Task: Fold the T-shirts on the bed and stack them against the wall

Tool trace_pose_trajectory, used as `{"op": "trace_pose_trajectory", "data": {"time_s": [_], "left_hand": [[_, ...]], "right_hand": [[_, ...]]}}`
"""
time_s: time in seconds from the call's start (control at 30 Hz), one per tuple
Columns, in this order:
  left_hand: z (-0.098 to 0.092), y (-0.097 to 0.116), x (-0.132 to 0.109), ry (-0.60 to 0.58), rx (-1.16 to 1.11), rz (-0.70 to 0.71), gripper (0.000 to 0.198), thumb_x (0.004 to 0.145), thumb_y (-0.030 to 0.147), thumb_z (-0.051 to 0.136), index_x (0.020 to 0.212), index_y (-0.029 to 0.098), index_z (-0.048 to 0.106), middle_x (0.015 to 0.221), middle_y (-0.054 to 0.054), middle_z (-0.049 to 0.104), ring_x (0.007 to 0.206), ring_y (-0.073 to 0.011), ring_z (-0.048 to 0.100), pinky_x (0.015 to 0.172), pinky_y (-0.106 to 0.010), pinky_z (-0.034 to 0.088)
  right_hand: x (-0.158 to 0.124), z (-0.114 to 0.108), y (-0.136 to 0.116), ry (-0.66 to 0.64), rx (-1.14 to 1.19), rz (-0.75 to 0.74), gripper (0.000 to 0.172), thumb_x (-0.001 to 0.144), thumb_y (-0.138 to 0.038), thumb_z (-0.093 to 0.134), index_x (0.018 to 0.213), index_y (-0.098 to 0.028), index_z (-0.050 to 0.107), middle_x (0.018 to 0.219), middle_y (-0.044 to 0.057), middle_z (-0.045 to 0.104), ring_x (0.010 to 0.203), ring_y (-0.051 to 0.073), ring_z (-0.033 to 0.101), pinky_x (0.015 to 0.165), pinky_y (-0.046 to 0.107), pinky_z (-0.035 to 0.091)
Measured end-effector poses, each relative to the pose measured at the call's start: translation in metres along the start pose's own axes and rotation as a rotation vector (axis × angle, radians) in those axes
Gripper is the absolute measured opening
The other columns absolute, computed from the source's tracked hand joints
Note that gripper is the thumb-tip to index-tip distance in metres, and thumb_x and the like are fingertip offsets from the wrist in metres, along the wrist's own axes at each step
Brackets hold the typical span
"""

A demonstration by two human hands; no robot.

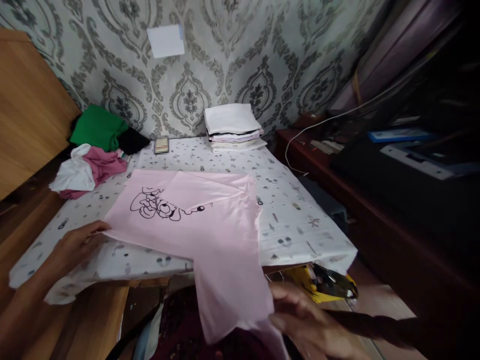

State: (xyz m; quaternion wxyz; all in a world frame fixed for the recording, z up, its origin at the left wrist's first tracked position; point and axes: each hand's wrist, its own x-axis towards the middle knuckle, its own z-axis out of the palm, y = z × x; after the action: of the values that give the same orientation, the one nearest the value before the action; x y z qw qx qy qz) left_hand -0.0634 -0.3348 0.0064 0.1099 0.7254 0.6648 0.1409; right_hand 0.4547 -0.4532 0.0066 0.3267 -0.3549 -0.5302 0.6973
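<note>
Across table edge (300, 252) | pink shirt (210, 232) between left hand (80, 242) (pinching corner (114, 226)) and right hand (311, 320) (gripping sleeve (236, 295))

The shirt (225, 240) lies across the middle of the surface (296, 220), part of it hanging over the front edge. Behind it, a stack of folded clothes (232, 124) stands at the back right corner, with a small item (161, 145) to its left near the back edge. A clothes pile (98, 131) sits at the back left corner. The right hand (313, 320) is beyond the front edge, beside the hanging part.
</note>
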Motion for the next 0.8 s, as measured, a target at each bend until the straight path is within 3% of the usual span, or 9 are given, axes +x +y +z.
{"op": "trace_pose_trajectory", "data": {"time_s": [0.1, 0.23, 0.33, 0.4, 0.5, 0.63, 0.73, 0.8], "left_hand": [[-0.012, 0.009, 0.025, 0.001, -0.159, -0.018, 0.049, 0.078, 0.064, 0.050, 0.094, 0.022, 0.068, 0.094, -0.001, 0.074, 0.090, -0.0232, 0.066, 0.082, -0.026, 0.050], [-0.016, 0.027, 0.067, -0.004, -0.288, -0.071, 0.046, 0.074, 0.060, 0.057, 0.088, 0.018, 0.066, 0.083, 0.000, 0.069, 0.080, -0.0203, 0.060, 0.072, -0.024, 0.046], [-0.008, 0.035, 0.089, 0.035, -0.251, -0.136, 0.049, 0.070, 0.061, 0.057, 0.086, 0.016, 0.066, 0.073, 0.002, 0.062, 0.072, -0.0178, 0.053, 0.064, -0.023, 0.040], [-0.002, 0.036, 0.094, 0.071, -0.189, -0.172, 0.051, 0.070, 0.062, 0.055, 0.090, 0.016, 0.068, 0.064, 0.004, 0.053, 0.065, -0.0164, 0.048, 0.060, -0.023, 0.037], [0.002, 0.031, 0.091, 0.082, -0.157, -0.173, 0.053, 0.073, 0.061, 0.055, 0.101, 0.018, 0.067, 0.060, 0.006, 0.045, 0.063, -0.0159, 0.044, 0.057, -0.023, 0.035], [-0.001, 0.026, 0.081, 0.072, -0.168, -0.164, 0.057, 0.073, 0.063, 0.056, 0.109, 0.020, 0.064, 0.067, 0.005, 0.053, 0.067, -0.0170, 0.048, 0.059, -0.022, 0.037], [-0.003, 0.030, 0.078, 0.074, -0.193, -0.194, 0.055, 0.068, 0.062, 0.059, 0.105, 0.021, 0.063, 0.078, 0.003, 0.062, 0.072, -0.0186, 0.053, 0.062, -0.023, 0.041], [-0.003, 0.034, 0.078, 0.073, -0.228, -0.205, 0.051, 0.066, 0.060, 0.060, 0.099, 0.022, 0.064, 0.085, 0.002, 0.067, 0.078, -0.0199, 0.055, 0.069, -0.025, 0.045]], "right_hand": [[0.029, -0.020, -0.035, 0.161, 0.121, -0.069, 0.036, 0.073, -0.054, 0.077, 0.087, -0.021, 0.071, 0.075, 0.003, 0.066, 0.065, 0.016, 0.061, 0.062, 0.029, 0.052], [0.110, -0.057, -0.070, 0.494, 0.010, -0.167, 0.032, 0.077, -0.052, 0.068, 0.091, -0.023, 0.068, 0.086, 0.008, 0.071, 0.079, 0.024, 0.068, 0.068, 0.037, 0.058], [0.174, -0.087, -0.069, 0.577, 0.108, -0.154, 0.017, 0.079, -0.039, 0.066, 0.078, -0.023, 0.060, 0.081, 0.008, 0.071, 0.085, 0.025, 0.069, 0.076, 0.039, 0.060], [0.197, -0.103, -0.059, 0.652, 0.169, -0.104, 0.016, 0.079, -0.035, 0.066, 0.076, -0.022, 0.059, 0.082, 0.008, 0.071, 0.086, 0.023, 0.069, 0.078, 0.037, 0.060], [0.193, -0.116, -0.040, 0.729, 0.098, -0.179, 0.019, 0.081, -0.039, 0.066, 0.082, -0.022, 0.061, 0.095, 0.008, 0.071, 0.093, 0.022, 0.070, 0.081, 0.036, 0.058], [0.145, -0.113, -0.028, 0.797, -0.389, -0.253, 0.030, 0.087, -0.051, 0.058, 0.087, -0.021, 0.062, 0.092, 0.005, 0.067, 0.083, 0.020, 0.065, 0.073, 0.033, 0.052], [0.113, -0.102, -0.023, 0.737, -0.814, -0.180, 0.036, 0.093, -0.051, 0.049, 0.078, -0.021, 0.061, 0.079, 0.005, 0.063, 0.074, 0.019, 0.058, 0.072, 0.034, 0.047], [0.101, -0.095, -0.018, 0.658, -0.964, -0.137, 0.034, 0.093, -0.050, 0.052, 0.078, -0.022, 0.062, 0.082, 0.005, 0.062, 0.078, 0.020, 0.057, 0.075, 0.035, 0.047]]}}
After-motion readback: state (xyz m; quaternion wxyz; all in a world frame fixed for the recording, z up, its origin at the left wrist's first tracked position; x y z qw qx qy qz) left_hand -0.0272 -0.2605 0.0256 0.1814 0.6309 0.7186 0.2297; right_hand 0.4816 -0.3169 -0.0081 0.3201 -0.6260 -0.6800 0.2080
